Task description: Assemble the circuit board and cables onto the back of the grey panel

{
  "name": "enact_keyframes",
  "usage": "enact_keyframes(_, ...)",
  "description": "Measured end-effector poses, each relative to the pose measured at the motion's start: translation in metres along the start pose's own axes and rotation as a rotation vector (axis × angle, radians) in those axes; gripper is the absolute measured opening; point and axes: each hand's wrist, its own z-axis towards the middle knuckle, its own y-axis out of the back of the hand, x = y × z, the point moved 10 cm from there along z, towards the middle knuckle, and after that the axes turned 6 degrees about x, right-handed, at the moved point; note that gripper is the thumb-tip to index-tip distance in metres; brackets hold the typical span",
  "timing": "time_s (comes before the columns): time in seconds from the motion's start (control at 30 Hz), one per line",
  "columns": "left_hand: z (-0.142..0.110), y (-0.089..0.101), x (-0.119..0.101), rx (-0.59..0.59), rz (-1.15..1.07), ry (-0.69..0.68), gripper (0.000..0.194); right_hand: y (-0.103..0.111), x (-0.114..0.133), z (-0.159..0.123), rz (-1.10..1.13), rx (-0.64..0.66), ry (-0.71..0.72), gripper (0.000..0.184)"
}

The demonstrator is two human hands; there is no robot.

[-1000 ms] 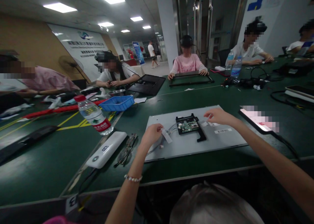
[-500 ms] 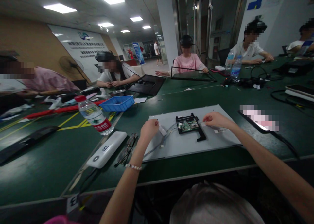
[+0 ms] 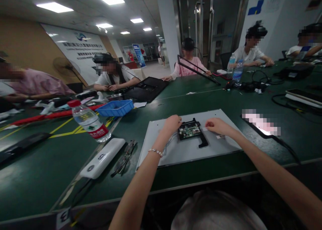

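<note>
A grey metal-backed panel (image 3: 176,158) lies flat on the green table. On it sits a black plastic bracket (image 3: 203,142) around a green circuit board (image 3: 190,131). My left hand (image 3: 172,125) is closed at the bracket's upper left corner; what its fingers hold, if anything, is hidden. Grey cables (image 3: 171,140) run out beneath that wrist, left of the board. Just right of the bracket, my right hand (image 3: 214,126) pinches a thin pale strip (image 3: 205,129) that reaches toward the bracket's edge.
Left of the panel lie eyeglasses (image 3: 125,157), a white power bank (image 3: 103,158) and a tilted-looking water bottle (image 3: 90,121). A blue tray (image 3: 115,108) stands farther back. A phone (image 3: 261,124) with a cable lies at right. Across the table a person (image 3: 192,63) handles a black frame.
My left hand has moved right, from the cables at the panel's left to the bracket's upper left corner. My right hand stays beside the bracket. The view has shifted slightly.
</note>
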Motion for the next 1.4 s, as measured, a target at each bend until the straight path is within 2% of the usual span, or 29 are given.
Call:
enact_keyframes(0.3,0.002,0.009,-0.007,0.002,0.004,-0.025,0.025,0.001,0.002,-0.002,-0.03,-0.002,-0.004,0.014)
enact_keyframes(0.43,0.014,0.013,-0.021,-0.015,0.015,-0.025,0.028,0.0,0.001,0.0,-0.032,0.006,-0.001,0.014)
enact_keyframes(0.63,0.033,0.005,-0.046,0.01,0.042,-0.025,0.025,0.001,0.001,0.001,-0.015,-0.024,0.023,0.015)
enact_keyframes(0.8,0.026,0.006,-0.04,0.009,0.036,-0.018,0.028,0.004,0.0,0.002,-0.006,-0.049,0.029,0.015)
enact_keyframes(0.93,0.004,0.009,-0.017,0.008,-0.101,-0.002,0.043,0.007,-0.004,0.002,0.02,-0.068,0.0,0.015)
enact_keyframes(1.1,-0.03,-0.007,-0.007,0.149,-0.315,-0.11,0.09,0.009,-0.008,-0.001,-0.021,-0.08,-0.056,0.016)
enact_keyframes(1.17,-0.04,-0.014,-0.007,0.195,-0.354,-0.138,0.102,0.011,-0.008,-0.003,-0.068,-0.107,-0.067,0.019)
enact_keyframes(1.3,-0.047,-0.022,-0.007,0.22,-0.386,-0.154,0.11,0.017,0.0,-0.002,-0.11,-0.167,-0.026,0.024)
enact_keyframes(1.4,-0.047,-0.021,-0.005,0.207,-0.409,-0.147,0.112,0.02,0.018,0.007,-0.099,-0.169,0.068,0.027)
